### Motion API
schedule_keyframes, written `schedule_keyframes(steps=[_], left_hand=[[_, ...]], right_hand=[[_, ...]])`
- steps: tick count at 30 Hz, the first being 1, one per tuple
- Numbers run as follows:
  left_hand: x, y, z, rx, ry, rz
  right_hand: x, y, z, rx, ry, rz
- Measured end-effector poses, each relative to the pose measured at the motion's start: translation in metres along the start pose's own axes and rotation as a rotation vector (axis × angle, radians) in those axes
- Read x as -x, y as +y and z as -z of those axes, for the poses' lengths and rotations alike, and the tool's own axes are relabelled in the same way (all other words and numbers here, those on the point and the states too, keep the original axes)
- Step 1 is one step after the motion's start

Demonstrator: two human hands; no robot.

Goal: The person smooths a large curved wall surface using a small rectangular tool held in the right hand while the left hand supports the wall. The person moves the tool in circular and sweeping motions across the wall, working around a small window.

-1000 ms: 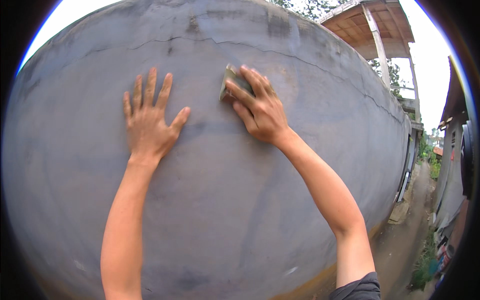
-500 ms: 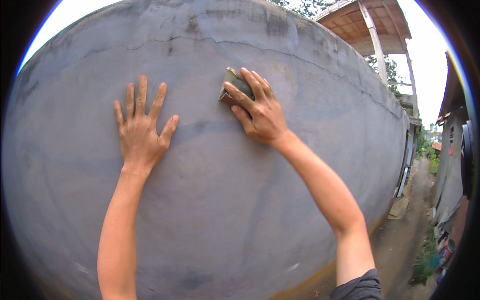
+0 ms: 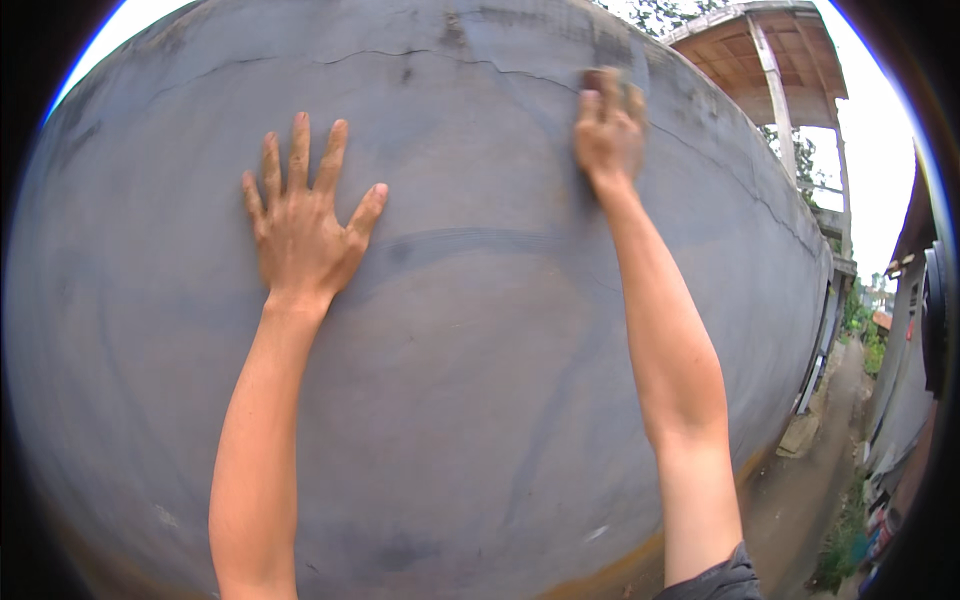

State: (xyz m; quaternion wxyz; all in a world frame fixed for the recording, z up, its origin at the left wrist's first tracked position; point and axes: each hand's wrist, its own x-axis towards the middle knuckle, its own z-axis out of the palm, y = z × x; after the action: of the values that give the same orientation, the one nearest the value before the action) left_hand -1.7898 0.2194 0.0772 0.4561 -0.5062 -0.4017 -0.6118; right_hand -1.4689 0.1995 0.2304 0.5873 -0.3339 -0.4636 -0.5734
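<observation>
A grey plastered wall (image 3: pixel 450 370) with a crack along its upper part and darker streaks fills most of the view. My left hand (image 3: pixel 307 236) lies flat on it at left of centre, fingers spread, holding nothing. Higher up at right of centre, my right hand (image 3: pixel 610 132) is on or very close to the wall, blurred by motion, its fingers over the sanding pad (image 3: pixel 600 80), of which only a dark brown bit shows above them.
At upper right stands a post (image 3: pixel 775 100) under a wooden roof (image 3: pixel 740 55), with trees behind. A narrow dirt path (image 3: pixel 830 410) runs along the wall's right side, beside another building (image 3: pixel 900 350) with weeds and clutter at its foot.
My right hand and the sanding pad have swept up and to the right, straightening the arm. My left hand shows slightly higher and further right than half a second ago, still flat.
</observation>
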Motion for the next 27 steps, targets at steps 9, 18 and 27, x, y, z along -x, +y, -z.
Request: schedule_keyframes(steps=[9, 18, 27], left_hand=[[0.000, -0.063, 0.006, -0.038, -0.010, -0.132], [0.000, -0.090, 0.013, -0.094, 0.034, 0.046], [-0.007, -0.095, 0.021, -0.141, 0.013, 0.089]], right_hand=[[0.043, -0.082, 0.014, -0.216, -0.179, 0.418], [0.056, -0.147, 0.005, -0.261, -0.217, 0.551], [0.051, -0.187, 0.002, -0.257, -0.220, 0.526]])
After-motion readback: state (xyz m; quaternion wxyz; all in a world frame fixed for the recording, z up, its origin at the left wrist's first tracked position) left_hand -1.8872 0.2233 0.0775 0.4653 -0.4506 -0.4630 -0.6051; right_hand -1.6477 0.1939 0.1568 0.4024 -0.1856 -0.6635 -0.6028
